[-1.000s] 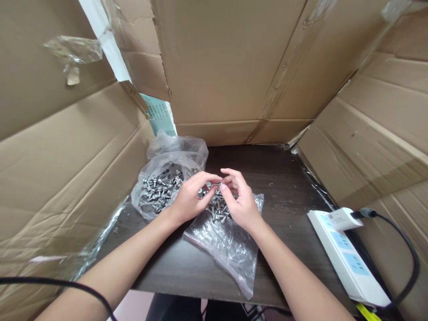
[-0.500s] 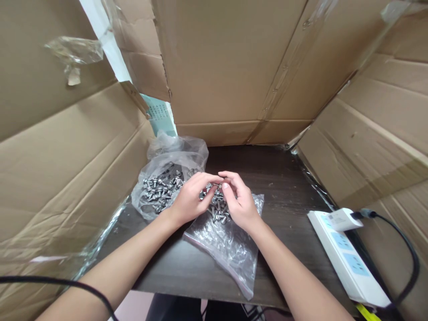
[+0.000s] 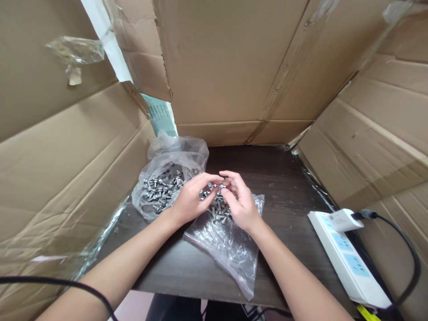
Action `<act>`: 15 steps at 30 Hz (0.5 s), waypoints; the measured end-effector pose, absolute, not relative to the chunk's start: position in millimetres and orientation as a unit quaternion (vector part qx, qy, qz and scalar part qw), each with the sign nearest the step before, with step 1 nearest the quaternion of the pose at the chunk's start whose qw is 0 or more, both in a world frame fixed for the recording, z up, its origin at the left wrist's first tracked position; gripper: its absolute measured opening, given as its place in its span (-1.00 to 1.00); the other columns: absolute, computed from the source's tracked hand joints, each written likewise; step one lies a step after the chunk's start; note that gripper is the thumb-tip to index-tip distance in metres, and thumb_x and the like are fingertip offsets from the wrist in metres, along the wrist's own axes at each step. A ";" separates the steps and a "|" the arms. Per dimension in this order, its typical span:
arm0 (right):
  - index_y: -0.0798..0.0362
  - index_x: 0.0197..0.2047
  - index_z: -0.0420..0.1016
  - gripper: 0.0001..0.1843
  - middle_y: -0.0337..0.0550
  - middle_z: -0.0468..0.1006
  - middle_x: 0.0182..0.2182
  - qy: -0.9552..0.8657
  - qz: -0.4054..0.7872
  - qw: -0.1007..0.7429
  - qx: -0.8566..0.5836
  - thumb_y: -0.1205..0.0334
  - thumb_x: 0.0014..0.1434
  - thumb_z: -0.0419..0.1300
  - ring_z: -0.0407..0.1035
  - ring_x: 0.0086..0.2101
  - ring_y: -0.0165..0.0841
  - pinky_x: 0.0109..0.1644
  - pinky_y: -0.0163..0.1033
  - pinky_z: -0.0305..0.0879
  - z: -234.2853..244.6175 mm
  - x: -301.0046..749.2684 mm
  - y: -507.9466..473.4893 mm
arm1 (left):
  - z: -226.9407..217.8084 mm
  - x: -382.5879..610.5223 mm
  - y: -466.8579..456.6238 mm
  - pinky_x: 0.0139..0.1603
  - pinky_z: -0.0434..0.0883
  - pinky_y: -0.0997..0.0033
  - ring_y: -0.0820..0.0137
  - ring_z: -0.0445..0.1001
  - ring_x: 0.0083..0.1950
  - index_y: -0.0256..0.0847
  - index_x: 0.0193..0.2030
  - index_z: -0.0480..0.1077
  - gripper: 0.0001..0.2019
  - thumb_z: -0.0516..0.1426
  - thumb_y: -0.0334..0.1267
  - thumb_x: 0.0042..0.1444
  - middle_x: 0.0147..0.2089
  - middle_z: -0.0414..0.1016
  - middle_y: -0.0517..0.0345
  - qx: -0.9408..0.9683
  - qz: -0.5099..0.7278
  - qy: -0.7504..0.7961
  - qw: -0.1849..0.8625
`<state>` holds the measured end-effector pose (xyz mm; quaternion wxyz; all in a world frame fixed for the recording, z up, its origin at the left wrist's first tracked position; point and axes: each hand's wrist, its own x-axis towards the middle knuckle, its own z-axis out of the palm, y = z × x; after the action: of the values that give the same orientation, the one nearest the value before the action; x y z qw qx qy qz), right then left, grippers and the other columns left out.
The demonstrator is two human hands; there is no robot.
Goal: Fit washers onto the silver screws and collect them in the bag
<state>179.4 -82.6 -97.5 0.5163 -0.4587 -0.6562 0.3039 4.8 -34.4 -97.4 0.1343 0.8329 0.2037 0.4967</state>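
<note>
My left hand (image 3: 193,199) and my right hand (image 3: 240,200) meet fingertip to fingertip above a pile of small metal screws (image 3: 219,209). Both pinch a small metal screw (image 3: 220,185) between them. The pile lies on a flat clear plastic bag (image 3: 227,245) on the dark wooden table (image 3: 277,187). Just left of my left hand, an open crumpled clear bag (image 3: 174,156) holds many more screws (image 3: 158,191).
Cardboard walls (image 3: 234,67) surround the table at the left, back and right. A white power strip (image 3: 347,258) with a plugged white adapter and black cable lies at the right. A black cable (image 3: 50,283) crosses the lower left corner.
The fingers of both hands have shifted slightly around the small screw; the hands stay in the same place over the pile.
</note>
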 end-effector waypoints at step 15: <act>0.01 0.20 0.38 -0.66 -0.16 0.52 -0.27 -0.655 0.287 0.502 -0.486 0.16 0.43 0.03 0.44 -0.31 -0.36 -0.23 -0.25 0.35 -96.4 178.8 -82.6 | -98.1 4.3 -33.4 -0.07 0.57 0.38 0.38 0.61 -0.09 -0.22 0.08 0.43 -0.79 0.15 -0.47 0.34 -0.09 0.62 0.04 0.838 0.487 0.204 0.136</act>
<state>178.8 -82.6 -96.4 0.5019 -0.4860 -0.6554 0.2870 4.3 -33.4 -98.1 0.1363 0.8384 0.2036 0.4868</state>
